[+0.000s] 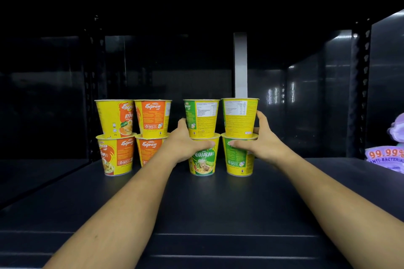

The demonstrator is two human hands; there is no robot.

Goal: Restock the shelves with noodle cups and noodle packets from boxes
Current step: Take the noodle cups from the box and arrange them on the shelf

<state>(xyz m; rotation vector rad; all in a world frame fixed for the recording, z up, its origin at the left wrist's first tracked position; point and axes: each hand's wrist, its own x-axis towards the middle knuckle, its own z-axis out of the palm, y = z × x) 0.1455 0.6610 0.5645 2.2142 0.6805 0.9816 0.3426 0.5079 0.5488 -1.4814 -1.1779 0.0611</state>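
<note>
Four two-high stacks of noodle cups are standing in a row on the dark shelf (pixel 214 207), toward 12 o'clock from the person; both bare forearms are reaching in from 6 o'clock; the left hand (pixel 185 144) is gripping the left green stack (pixel 202 120) where its two cups meet, with the thumb lying across the front of the lower cup, the one marked "Vegetarian", and the fingers curling round the 9 o'clock side of the upper cup; the right hand (pixel 260 144) is gripping the right green stack (pixel 239 120) the same way, thumb lying across the lower cup's front, fingers wrapping round the 3 o'clock side of the upper cup; the two green stacks are standing upright, just beside each other with a narrow gap between; the orange Express cups (pixel 153 120), two more stacks, are sitting at 9 o'clock of the left hand, apart from it; a purple pack (pixel 387 155) printed "99.99%" is showing at 3 o'clock, at the frame's edge; a white strip (pixel 240 63) is rising behind the right green stack.
</note>
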